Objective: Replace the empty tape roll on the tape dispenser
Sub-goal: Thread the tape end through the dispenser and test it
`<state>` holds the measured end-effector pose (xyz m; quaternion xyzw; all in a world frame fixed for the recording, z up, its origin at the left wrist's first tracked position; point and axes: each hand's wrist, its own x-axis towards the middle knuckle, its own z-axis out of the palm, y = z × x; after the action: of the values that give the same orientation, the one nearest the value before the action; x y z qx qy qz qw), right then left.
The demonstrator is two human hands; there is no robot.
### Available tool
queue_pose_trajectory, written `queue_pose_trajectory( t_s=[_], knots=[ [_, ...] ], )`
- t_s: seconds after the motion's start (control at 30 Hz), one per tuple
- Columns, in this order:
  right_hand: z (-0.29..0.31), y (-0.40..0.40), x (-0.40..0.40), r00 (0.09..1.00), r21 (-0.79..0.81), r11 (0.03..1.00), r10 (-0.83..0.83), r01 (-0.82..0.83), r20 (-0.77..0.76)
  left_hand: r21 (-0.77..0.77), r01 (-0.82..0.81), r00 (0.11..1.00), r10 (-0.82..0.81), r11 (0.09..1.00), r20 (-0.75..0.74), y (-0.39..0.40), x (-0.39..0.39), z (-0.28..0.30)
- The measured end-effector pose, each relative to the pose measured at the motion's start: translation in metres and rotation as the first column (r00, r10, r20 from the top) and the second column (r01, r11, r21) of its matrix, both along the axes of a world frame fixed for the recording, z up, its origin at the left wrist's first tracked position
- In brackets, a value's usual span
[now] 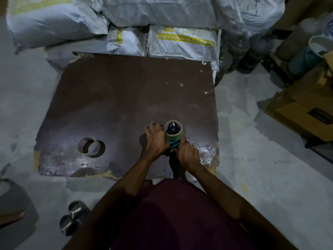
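A teal tape dispenser [174, 143] stands near the front right of the brown board [117, 98]. A pale tape roll [175, 136] sits on its black hub. My left hand [155, 139] rests against the roll's left side, fingers curled around it. My right hand [187, 154] grips the dispenser's teal frame just below the roll; the handle is hidden under it. An empty cardboard core [89, 146] lies on its side at the board's front left, apart from both hands.
Crumpled clear plastic [205, 150] lies at the board's front right corner. White sacks [180, 40] are stacked behind the board, dark bottles [241, 55] and cardboard boxes [302, 109] stand to the right. Sandals [73, 217] lie on the concrete floor at the lower left.
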<state>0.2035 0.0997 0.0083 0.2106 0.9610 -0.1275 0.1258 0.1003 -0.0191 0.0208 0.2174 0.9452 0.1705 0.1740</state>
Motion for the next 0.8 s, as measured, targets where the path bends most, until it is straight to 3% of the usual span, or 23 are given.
queue_pose_trajectory(
  t_s=[0.23,0.5,0.8],
  knots=[
    [0.007,-0.008,-0.006,0.999,0.003,0.999,0.034,-0.034,0.007,-0.044,0.094,0.992,-0.098,0.995,-0.084,-0.013,0.004,0.010],
    [0.018,-0.011,-0.016,0.998,-0.047,0.999,-0.003,0.005,0.058,0.068,0.103,0.988,-0.094,0.992,-0.126,-0.024,0.008,0.023],
    [0.032,-0.002,-0.030,0.987,-0.140,0.985,-0.085,0.104,0.135,0.119,-0.018,0.992,0.033,0.993,-0.123,-0.029,-0.005,0.024]
  ],
)
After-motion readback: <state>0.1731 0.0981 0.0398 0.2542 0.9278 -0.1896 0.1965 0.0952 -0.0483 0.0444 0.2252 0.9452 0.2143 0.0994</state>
